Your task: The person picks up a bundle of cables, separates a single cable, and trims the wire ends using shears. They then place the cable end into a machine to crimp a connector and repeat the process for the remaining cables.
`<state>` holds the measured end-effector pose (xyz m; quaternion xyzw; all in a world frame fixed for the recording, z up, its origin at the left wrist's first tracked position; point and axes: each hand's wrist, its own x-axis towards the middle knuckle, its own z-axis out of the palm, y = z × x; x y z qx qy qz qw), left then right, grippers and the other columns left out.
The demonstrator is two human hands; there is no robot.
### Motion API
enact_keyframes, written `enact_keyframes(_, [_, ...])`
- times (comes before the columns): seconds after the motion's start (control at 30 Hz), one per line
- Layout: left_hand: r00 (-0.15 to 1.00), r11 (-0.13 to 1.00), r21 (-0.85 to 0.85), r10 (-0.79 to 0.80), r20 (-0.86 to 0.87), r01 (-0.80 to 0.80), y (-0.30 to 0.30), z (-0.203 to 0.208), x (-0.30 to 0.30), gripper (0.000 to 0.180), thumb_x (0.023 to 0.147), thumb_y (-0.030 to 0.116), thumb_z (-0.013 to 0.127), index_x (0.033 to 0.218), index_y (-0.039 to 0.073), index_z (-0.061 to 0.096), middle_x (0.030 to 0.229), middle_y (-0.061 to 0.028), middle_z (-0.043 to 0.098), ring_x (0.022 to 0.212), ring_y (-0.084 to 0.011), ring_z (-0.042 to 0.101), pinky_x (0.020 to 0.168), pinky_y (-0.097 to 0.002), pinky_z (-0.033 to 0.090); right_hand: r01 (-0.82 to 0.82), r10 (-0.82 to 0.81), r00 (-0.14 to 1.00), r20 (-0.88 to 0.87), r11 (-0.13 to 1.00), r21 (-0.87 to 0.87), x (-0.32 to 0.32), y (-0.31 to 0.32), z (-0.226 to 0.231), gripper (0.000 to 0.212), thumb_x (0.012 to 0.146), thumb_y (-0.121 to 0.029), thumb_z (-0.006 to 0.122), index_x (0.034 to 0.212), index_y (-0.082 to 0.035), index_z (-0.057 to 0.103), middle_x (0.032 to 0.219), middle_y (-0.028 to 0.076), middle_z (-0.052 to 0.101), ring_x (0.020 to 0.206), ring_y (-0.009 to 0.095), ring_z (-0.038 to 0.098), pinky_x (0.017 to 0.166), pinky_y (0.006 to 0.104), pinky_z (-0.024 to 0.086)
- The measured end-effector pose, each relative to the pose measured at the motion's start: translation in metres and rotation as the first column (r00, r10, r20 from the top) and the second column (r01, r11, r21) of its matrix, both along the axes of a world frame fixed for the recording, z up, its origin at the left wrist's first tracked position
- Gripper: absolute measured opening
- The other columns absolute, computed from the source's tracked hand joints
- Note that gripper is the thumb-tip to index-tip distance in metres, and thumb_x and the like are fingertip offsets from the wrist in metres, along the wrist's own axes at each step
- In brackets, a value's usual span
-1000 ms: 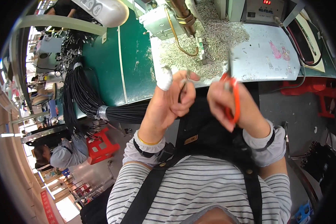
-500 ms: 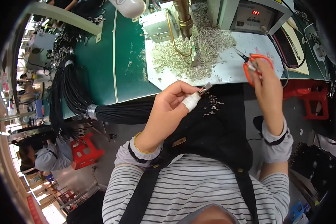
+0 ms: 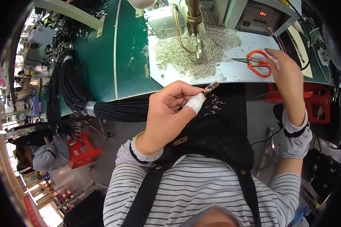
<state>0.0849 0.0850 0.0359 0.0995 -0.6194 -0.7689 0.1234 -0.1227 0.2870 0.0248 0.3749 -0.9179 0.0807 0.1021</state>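
Note:
Between the thumb and index finger of my left hand (image 3: 170, 109) is a small metal cable connector (image 3: 211, 87), its silver shell pointing up and to the right. White tape wraps that thumb. Orange-handled scissors (image 3: 258, 72) lie on the white board, blades toward the left. Just right of their handles hovers my right hand (image 3: 288, 72), fingers apart and nothing visible in it; white wrapping shows on a finger. Below the connector, several small metal bits (image 3: 216, 106) lie on my black apron (image 3: 219, 140).
A soldering machine (image 3: 193, 22) stands over a heap of tiny metal pieces (image 3: 178, 62). Its control box (image 3: 259, 17) is at the back right. A bundle of black cables (image 3: 119, 112) runs along the left table edge. A red stool (image 3: 317, 104) stands at right.
My right hand has let go of the scissors, which now lie on the board, and has drawn back to the right. My left hand keeps the connector in nearly the same place.

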Motion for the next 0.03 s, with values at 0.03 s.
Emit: enact_keyframes(0.03, [1.000,1.000,-0.005,-0.003,-0.003,0.003,-0.0004,-0.0003,-0.0002,0.021,0.075,-0.011,0.052,0.096,-0.005,0.054,0.093,-0.0077,0.058,0.087,-0.0101,0.055,0.075,-0.0173,0.043,0.018,-0.013,0.998,0.069,0.998,-0.066,-0.0080,0.0051,0.0055,0.039,0.078,-0.010,0.055,0.116,-0.008,0.048,0.107,0.013,0.055,0.088,0.027,0.058,0.074,0.0307,0.046])
